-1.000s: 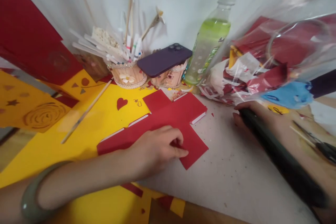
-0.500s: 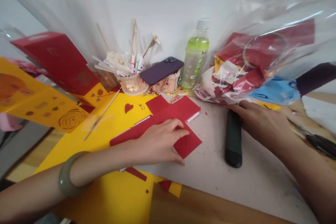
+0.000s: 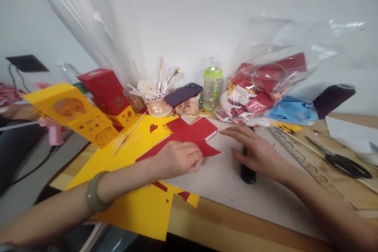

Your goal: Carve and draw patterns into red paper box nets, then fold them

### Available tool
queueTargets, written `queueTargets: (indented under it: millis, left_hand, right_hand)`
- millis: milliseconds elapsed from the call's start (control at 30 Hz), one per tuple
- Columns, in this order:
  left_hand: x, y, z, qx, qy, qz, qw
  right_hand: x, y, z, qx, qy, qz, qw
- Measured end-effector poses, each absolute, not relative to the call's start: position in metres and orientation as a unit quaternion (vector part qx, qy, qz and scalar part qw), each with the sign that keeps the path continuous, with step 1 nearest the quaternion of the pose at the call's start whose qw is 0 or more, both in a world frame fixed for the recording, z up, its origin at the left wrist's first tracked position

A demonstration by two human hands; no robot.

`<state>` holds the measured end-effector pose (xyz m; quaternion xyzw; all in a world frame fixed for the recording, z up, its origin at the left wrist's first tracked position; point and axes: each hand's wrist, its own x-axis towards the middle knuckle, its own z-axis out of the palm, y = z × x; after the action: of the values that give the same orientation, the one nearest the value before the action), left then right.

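A red card cutout [image 3: 189, 132] with several flaps and white-backed edges lies in front of me, partly over a yellow sheet [image 3: 141, 220]. My left hand [image 3: 180, 158], with a green bangle on its wrist, is closed at the cutout's near right flap, fingertips pinched together at its edge. The flap looks bent upward there, though the fingers hide the grip. My right hand [image 3: 255, 150] is open, fingers spread, reaching toward the cutout from the right. Beneath it a dark, long, rounded object [image 3: 248, 175] lies on the grey mat [image 3: 224, 187], mostly covered by the hand.
Behind stand a pen cup [image 3: 158, 107], a purple phone [image 3: 184, 93] on another cup, and a green drink bottle [image 3: 212, 88]. A clear bag of scraps [image 3: 256, 94], blue packet [image 3: 292, 110], scissors [image 3: 344, 163] and ruler [image 3: 304, 159] are right. Yellow [image 3: 73, 112] and red card pieces [image 3: 103, 88] stand left.
My right hand has moved left from the dark object's far end toward the cutout, fingers spreading. My left hand has closed at the flap, which now bends up. The view has shifted.
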<state>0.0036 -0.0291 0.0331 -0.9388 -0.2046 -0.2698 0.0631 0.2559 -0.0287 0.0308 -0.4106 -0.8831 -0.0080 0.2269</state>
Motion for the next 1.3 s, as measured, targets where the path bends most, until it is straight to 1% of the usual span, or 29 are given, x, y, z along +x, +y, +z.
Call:
queueTargets:
  millis: [67, 133, 200, 267, 333, 433, 600, 733, 867, 967, 1167, 1300]
  left_hand:
    - [0.008, -0.035, 0.054, -0.912, -0.248, -0.325, 0.019]
    - [0.015, -0.042, 0.075, -0.836, -0.34, -0.4, -0.158]
    - [0.021, -0.049, 0.093, -0.741, -0.385, -0.443, -0.328]
    - [0.028, -0.053, 0.106, -0.658, -0.391, -0.457, -0.453]
    - [0.033, -0.057, 0.113, -0.595, -0.389, -0.455, -0.537]
    - [0.038, -0.06, 0.117, -0.538, -0.377, -0.442, -0.61]
    - [0.041, -0.066, 0.117, -0.516, -0.35, -0.413, -0.664]
    - [0.042, -0.07, 0.117, -0.508, -0.322, -0.379, -0.703]
    - [0.044, -0.071, 0.116, -0.504, -0.303, -0.371, -0.719]
    - [0.047, -0.07, 0.115, -0.527, -0.302, -0.379, -0.698]
    - [0.052, -0.076, 0.12, -0.591, -0.348, -0.408, -0.603]
    - [0.054, -0.08, 0.124, -0.623, -0.365, -0.417, -0.551]
  right_hand:
    - [0.25, -0.035, 0.039, -0.382, -0.873, 0.105, 0.284]
    - [0.245, -0.044, 0.052, -0.386, -0.843, 0.21, 0.312]
    - [0.242, -0.054, 0.065, -0.389, -0.797, 0.329, 0.324]
    - [0.24, -0.063, 0.075, -0.38, -0.751, 0.423, 0.335]
    - [0.24, -0.069, 0.08, -0.374, -0.72, 0.468, 0.35]
    - [0.241, -0.073, 0.083, -0.381, -0.702, 0.478, 0.365]
    - [0.241, -0.077, 0.086, -0.353, -0.703, 0.504, 0.356]
    - [0.24, -0.081, 0.09, -0.327, -0.689, 0.533, 0.367]
    - [0.24, -0.083, 0.09, -0.336, -0.69, 0.524, 0.371]
    - [0.238, -0.086, 0.09, -0.366, -0.702, 0.476, 0.382]
    - [0.231, -0.095, 0.094, -0.406, -0.747, 0.33, 0.41]
    - [0.231, -0.095, 0.093, -0.4, -0.751, 0.314, 0.421]
